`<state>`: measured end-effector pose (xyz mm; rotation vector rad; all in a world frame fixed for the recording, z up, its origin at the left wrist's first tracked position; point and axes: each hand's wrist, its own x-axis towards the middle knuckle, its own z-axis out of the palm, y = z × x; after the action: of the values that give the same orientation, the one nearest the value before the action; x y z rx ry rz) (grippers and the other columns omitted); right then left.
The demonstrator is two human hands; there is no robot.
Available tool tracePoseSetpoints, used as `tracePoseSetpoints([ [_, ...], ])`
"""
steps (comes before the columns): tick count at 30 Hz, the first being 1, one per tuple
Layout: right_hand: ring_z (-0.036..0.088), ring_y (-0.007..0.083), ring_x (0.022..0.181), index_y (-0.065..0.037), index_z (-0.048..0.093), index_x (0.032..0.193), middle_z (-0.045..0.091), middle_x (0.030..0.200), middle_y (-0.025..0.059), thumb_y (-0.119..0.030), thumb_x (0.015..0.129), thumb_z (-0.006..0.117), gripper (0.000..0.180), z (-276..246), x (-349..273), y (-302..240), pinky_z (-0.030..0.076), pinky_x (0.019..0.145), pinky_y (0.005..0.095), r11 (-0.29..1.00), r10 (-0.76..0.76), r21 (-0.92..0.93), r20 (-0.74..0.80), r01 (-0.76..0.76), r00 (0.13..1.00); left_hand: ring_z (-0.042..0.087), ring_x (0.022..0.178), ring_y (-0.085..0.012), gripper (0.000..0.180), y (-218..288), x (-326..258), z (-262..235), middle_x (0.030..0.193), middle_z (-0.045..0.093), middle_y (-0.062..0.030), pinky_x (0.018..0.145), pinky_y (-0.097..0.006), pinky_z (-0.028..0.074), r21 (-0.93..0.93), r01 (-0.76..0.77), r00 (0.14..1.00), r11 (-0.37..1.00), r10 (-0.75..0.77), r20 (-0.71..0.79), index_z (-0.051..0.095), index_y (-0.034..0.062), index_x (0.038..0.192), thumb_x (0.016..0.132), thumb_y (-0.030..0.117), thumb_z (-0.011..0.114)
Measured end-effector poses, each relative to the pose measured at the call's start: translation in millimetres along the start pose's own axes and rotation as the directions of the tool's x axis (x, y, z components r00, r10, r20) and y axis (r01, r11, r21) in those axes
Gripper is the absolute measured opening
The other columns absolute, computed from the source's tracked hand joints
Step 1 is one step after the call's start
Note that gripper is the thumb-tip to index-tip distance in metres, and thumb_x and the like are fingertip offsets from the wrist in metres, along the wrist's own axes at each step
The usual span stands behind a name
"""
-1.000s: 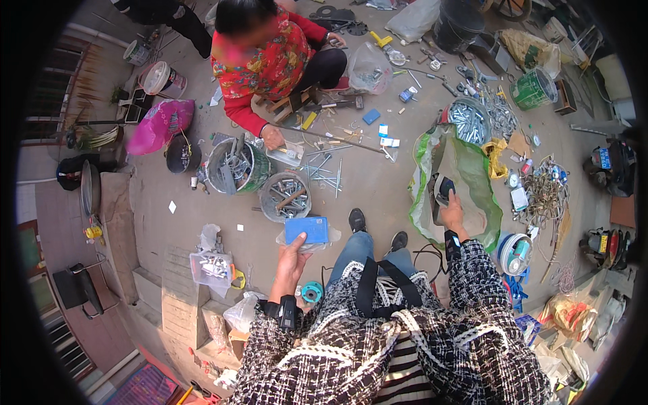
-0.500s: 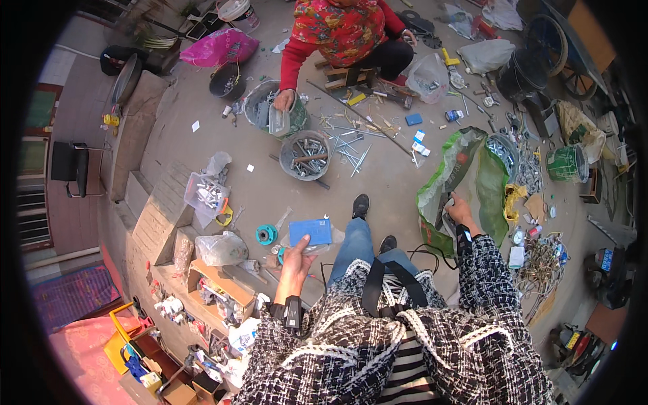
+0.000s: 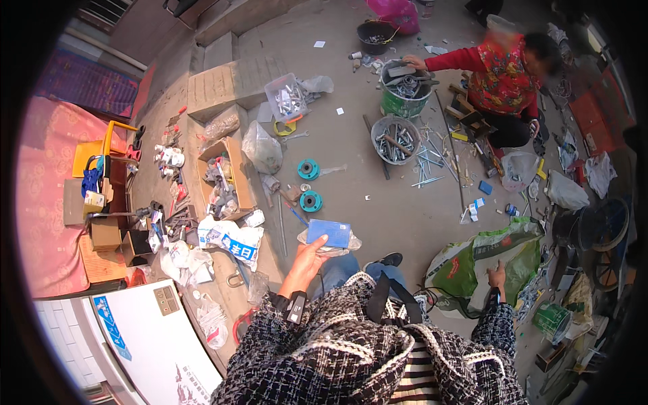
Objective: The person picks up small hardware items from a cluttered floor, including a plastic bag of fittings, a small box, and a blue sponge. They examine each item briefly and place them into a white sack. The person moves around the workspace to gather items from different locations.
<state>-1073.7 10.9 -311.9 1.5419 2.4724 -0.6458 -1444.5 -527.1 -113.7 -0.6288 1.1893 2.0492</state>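
My left hand is closed on a flat blue box in a clear plastic bag, thumb on top. It holds the box in front of my legs, above the floor. My right hand is at the mouth of a large green woven bag, with its fingers bent against the near rim and one digit pointing up. The bag lies with its pale inside showing. Two turquoise round flanged parts lie on the floor beyond the blue box.
A person in red reaches to a green bucket of metal parts. Close to it stand a grey bucket of bolts and loose rods. At left are a cardboard box, a clear tub and a white appliance.
My view has swung left, bringing the white appliance into sight. The blue box stays in my left hand. My right hand stays at the green bag, whose mouth now spreads wider.
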Motion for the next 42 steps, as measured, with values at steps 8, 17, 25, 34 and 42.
tracePoseSetpoints([
  [8,0.06,0.0325,0.087,-0.005,0.039,0.136,0.058,0.107,0.0207,-0.012,0.079,0.06,0.06,-96,4,7,0.047,0.076,0.0463,0.974,0.191,-0.144,0.09,-0.177,0.977,0.054,0.111,-0.0325,0.039,3,-34,-110,0.119,0.054,-0.0191,0.099,-0.048,0.042,-0.261,-0.127,0.988,0.957,0.098,-0.123,0.043,-0.0037,0.123,0.089,0.011,0.056],
  [17,0.043,0.0403,0.118,0.0,0.04,0.133,0.044,0.13,0.025,-0.014,0.081,0.057,0.056,-165,-92,-175,0.036,0.097,0.0427,0.916,-0.265,-0.374,-0.288,0.147,0.92,0.059,0.103,-0.0306,0.034,47,-51,-261,0.112,0.059,-0.0152,0.088,-0.049,0.049,-0.469,-0.222,0.959,0.855,0.104,-0.265,0.05,-0.0019,0.117,0.086,0.008,0.06],
  [25,0.05,0.0385,0.11,0.003,0.046,0.126,0.053,0.12,0.0242,-0.013,0.077,0.055,0.052,-84,-96,-303,0.04,0.093,0.0392,0.829,-0.409,-0.401,0.041,0.39,0.912,0.058,0.105,-0.0267,0.032,77,-56,-363,0.113,0.059,-0.0088,0.093,-0.047,0.046,-0.631,-0.422,0.883,0.651,0.139,-0.448,0.053,0.0053,0.115,0.085,0.01,0.062],
  [34,0.058,0.0282,0.074,0.001,0.053,0.115,0.061,0.078,0.013,-0.014,0.073,0.063,0.046,26,-7,-379,0.046,0.066,0.0385,0.41,-0.64,-0.052,0.695,0.911,0.328,0.049,0.115,-0.0271,0.041,49,-80,-429,0.12,0.053,-0.0068,0.098,-0.043,0.042,-0.624,-0.698,0.672,0.351,0.022,-0.74,0.048,0.0087,0.118,0.081,0.015,0.066],
  [42,0.062,0.0286,0.079,-0.003,0.063,0.098,0.063,0.084,0.0135,-0.014,0.075,0.058,0.026,66,-79,-483,0.05,0.069,0.0388,0.327,-0.482,-0.276,0.774,0.904,0.411,0.062,0.097,-0.023,0.034,-7,-91,-561,0.109,0.062,-0.0073,0.085,-0.038,0.051,-0.479,-0.865,0.438,0.149,-0.241,-0.866,0.053,0.006,0.11,0.082,0.022,0.066],
])
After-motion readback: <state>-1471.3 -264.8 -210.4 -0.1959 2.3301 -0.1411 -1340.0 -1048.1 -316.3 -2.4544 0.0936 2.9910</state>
